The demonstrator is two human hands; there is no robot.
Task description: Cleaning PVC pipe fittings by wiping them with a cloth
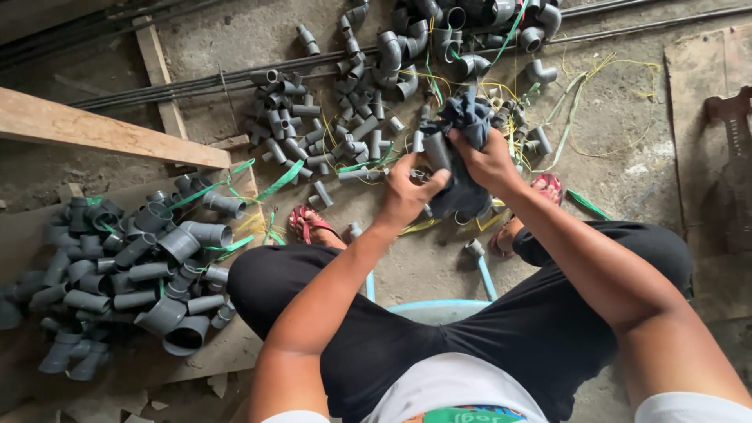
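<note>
Here a grey pipe fitting [437, 149] is gripped in the curled fingers of the left hand [407, 192], above the blue stool [439, 307], so the right hand [489, 160], closed on a dark rag [468, 117], can wipe it.

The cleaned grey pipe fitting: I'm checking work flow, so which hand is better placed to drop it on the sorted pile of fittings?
Probably the left hand: it grips the grey fitting and sits nearer the pile of fittings on the person's left. The right hand holds the dark cloth.

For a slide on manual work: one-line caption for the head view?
Seated person's left hand holds a grey plastic pipe fitting while right hand grips a dark blue cloth.
</note>
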